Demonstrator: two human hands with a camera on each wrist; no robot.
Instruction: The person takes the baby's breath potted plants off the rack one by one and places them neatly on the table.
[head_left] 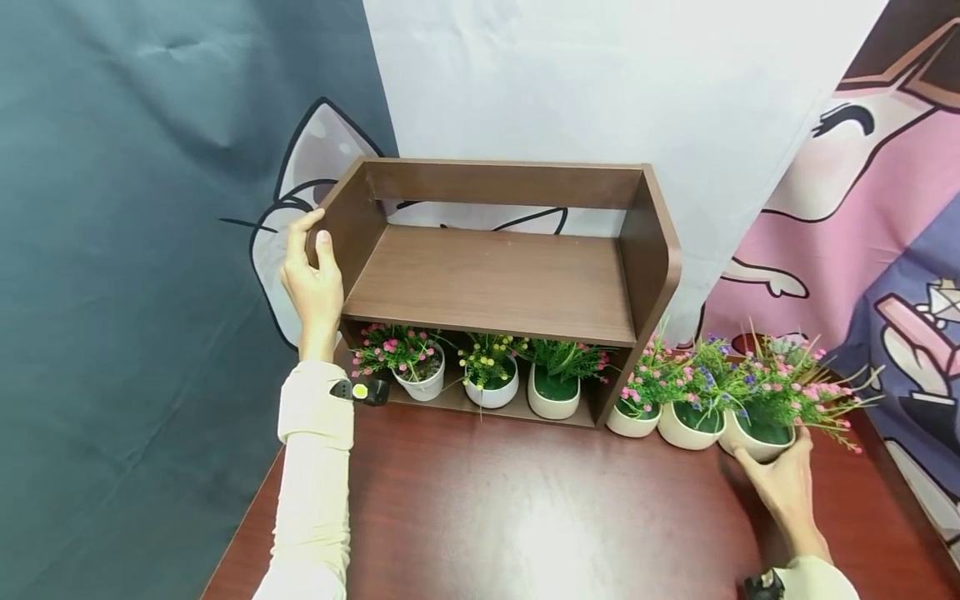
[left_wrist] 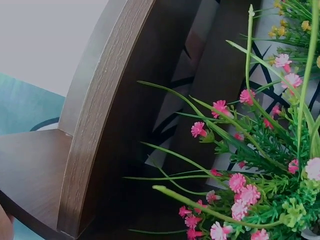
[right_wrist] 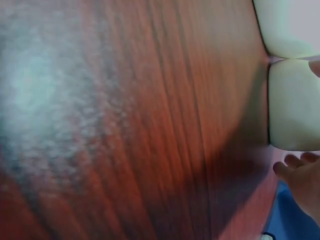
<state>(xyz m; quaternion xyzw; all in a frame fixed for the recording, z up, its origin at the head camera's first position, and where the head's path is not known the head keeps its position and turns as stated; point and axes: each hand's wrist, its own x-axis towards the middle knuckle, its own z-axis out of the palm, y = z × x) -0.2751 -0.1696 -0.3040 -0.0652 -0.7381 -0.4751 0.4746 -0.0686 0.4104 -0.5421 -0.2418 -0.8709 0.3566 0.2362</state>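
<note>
A brown wooden shelf [head_left: 491, 283] stands against the back wall, upper board bare. My left hand [head_left: 313, 283] grips its left side panel, thumb toward the inner face and fingers at the outer edge. In the left wrist view, pink flowers [left_wrist: 242, 192] fill the space beside the panel [left_wrist: 107, 100]. At the far right of the table, my right hand [head_left: 782, 482] holds a white pot [head_left: 753, 437] of pink flowers, thumb on its near left and fingers round its right side. The right wrist view shows this pot [right_wrist: 295, 105] between thumb and fingers [right_wrist: 295, 175].
Under the upper board stand pots with pink flowers [head_left: 422, 377], yellow flowers [head_left: 493, 387] and pink-tipped greenery [head_left: 555, 396]. Right of the shelf are a pink-flowered pot [head_left: 633, 421] and a blue-flowered pot [head_left: 690, 429]. The reddish table [head_left: 450, 492] spreads in front; printed cloth [head_left: 862, 208] hangs behind.
</note>
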